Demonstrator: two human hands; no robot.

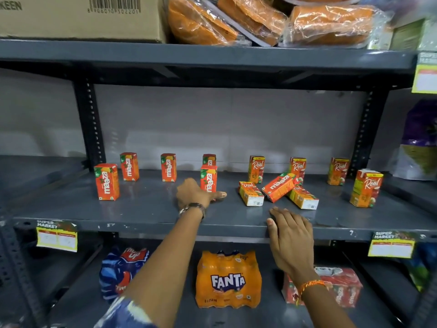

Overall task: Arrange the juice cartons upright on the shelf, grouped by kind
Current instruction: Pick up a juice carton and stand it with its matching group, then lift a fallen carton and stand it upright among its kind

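Shelf (146, 209) carries cartons: five Maaza (107, 182) upright on left half, four Real (256, 169) upright on right. My left hand (195, 192) at front Maaza carton (208, 178), thumb stretched along its base; fingers hidden behind hand, so can't tell if closed on it. My right hand (292, 240) flat on shelf edge, fingers loose, holding nothing. Beyond it, tipped Maaza (279, 187) leans across two fallen Real (250, 193).
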